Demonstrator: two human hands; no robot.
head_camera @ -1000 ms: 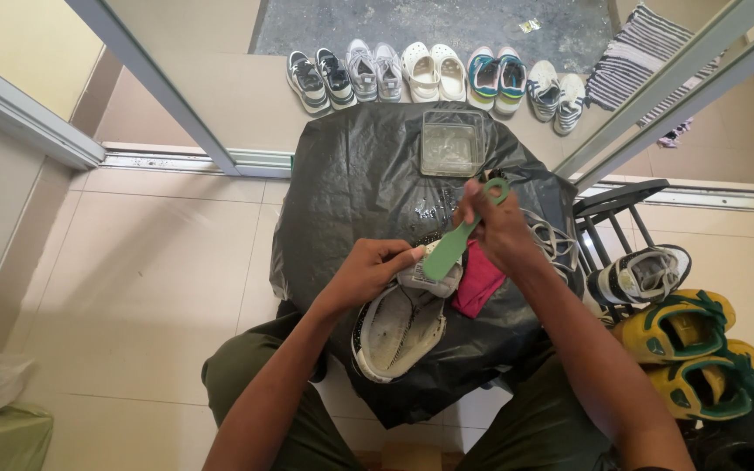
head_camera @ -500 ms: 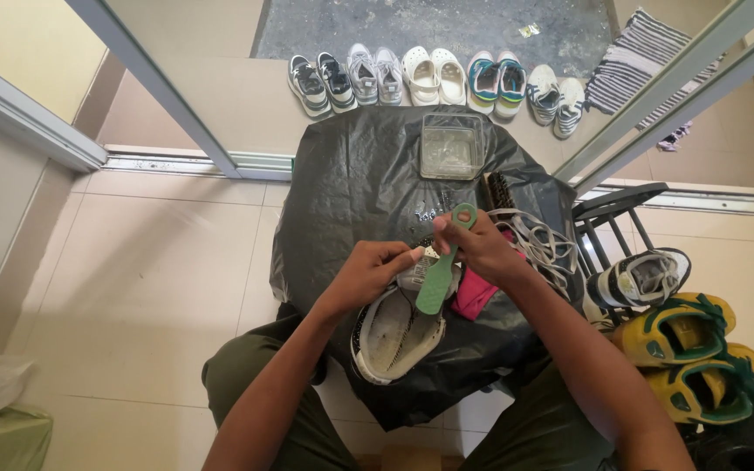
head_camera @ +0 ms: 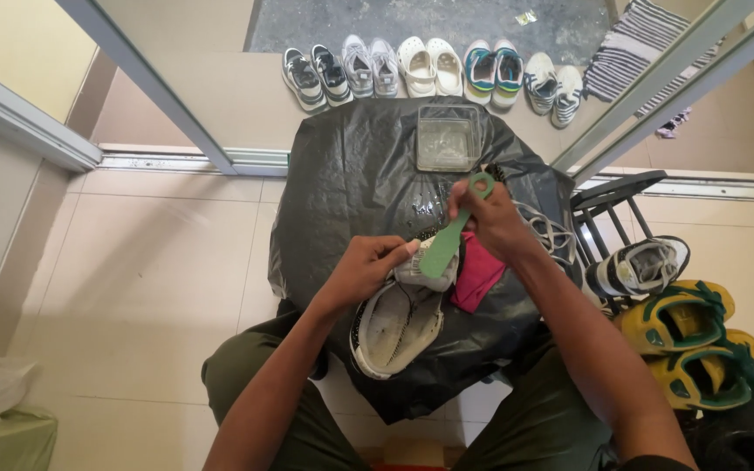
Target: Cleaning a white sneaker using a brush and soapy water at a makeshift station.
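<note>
Since the earlier frames the right hand (head_camera: 492, 218) has drawn back toward the body and swung the green brush (head_camera: 452, 237) down, so its head now bears on the toe of the white sneaker (head_camera: 399, 310) rather than being raised over the sheet; the left hand (head_camera: 361, 269) has kept its place on the shoe.

Left hand: fingers curled and closed over the toe end, thumb on top, apparently to steady the shoe against the strokes; forearm runs up from the lap, wrist slightly bent.

Right hand: closed in a fist-like grip round the brush handle, the ringed end standing clear above the knuckles; handle slopes down and to the left; forearm comes in from the lower right.

Sneaker: lies opening upward on the black plastic sheet (head_camera: 342, 166), just before the knees; the sheet appears laid to keep the tiled floor (head_camera: 150, 253) clean.

Nearby: pink cloth (head_camera: 480, 277) beside the shoe under the right wrist; clear square container (head_camera: 447, 139) at the sheet's far edge, within reach; loose laces (head_camera: 553, 234) to the right; row of shoes (head_camera: 434, 65) beyond; yellow-green sandals (head_camera: 691, 336) at right.
</note>
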